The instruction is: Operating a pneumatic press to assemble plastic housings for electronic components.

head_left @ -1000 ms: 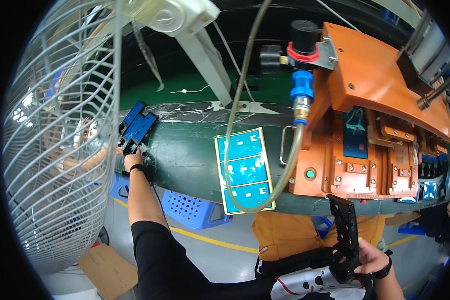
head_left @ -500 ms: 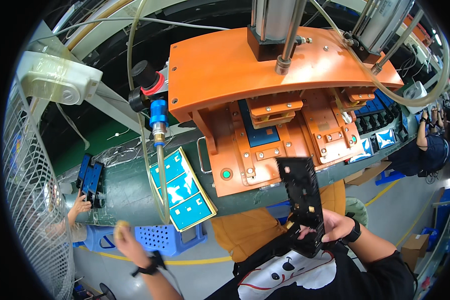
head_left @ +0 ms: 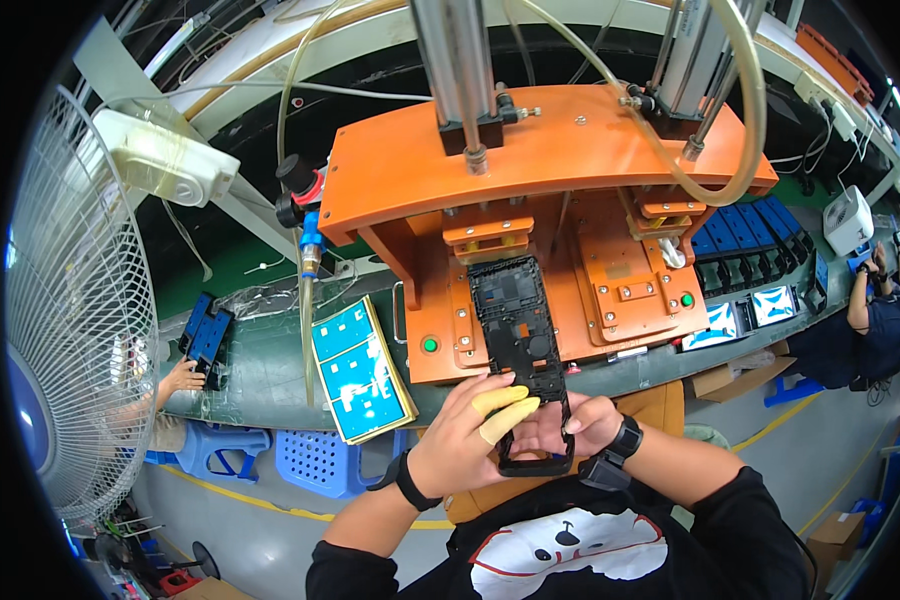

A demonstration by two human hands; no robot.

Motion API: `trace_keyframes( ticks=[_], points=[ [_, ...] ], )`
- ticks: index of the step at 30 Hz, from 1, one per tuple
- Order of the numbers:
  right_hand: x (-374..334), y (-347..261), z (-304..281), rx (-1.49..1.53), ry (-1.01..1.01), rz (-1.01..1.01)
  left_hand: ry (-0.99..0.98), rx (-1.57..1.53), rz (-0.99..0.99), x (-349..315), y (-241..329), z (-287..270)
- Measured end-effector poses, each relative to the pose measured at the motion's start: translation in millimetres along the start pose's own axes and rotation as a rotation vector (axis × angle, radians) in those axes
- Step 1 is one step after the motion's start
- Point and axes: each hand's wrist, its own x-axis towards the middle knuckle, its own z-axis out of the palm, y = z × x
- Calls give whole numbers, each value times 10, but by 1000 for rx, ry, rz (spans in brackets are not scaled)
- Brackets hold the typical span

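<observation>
A long black plastic housing (head_left: 520,325), with ribs, openings and an oblong gap at its near end, is held in front of the orange press (head_left: 560,125). My right hand (head_left: 588,424) grips its near right side, the thumb on the edge. My left hand (head_left: 470,435), with yellow finger cots on two fingers, is closed on its near left part, those fingertips pressed on the inner face. The left thumb is hidden. Behind the housing's far end is the press's left fixture; the right fixture (head_left: 630,290) stands beside it.
Sheets with blue film pieces (head_left: 410,400) lie left of the press. Several blue-faced black housings (head_left: 740,235) stand at its right. Another person's hand (head_left: 182,378) touches blue-and-black parts at the left, near a caged fan (head_left: 80,300). Hoses hang around the press.
My left hand has come from the lower left onto the housing. The housing has turned from nearly edge-on to inner face up and moved left towards the left fixture. The view has shifted.
</observation>
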Motion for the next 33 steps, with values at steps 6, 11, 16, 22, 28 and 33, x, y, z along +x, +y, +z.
trace_keyframes(
  ticks=[6, 11, 16, 22, 28, 33],
  points=[
    [-85, 133, 63, 44, 87, 10, 37, -31, -111, -52, 145, 23],
    [-163, 101, -99, -14, 50, -89, 21, 100, -151, 291, -284, -117],
    [-544, 202, -249, -254, 167, -54, -111, 194, -188, 688, -636, -301],
    [-902, 271, -370, -478, 231, -81, -269, 274, -173, 792, -669, -364],
    [-825, 314, -410, -532, 246, 1, -173, 151, -188, 510, -734, -304],
    [-838, 315, -410, -642, 269, 44, 124, 88, -259, -140, -720, -280]
  ],
)
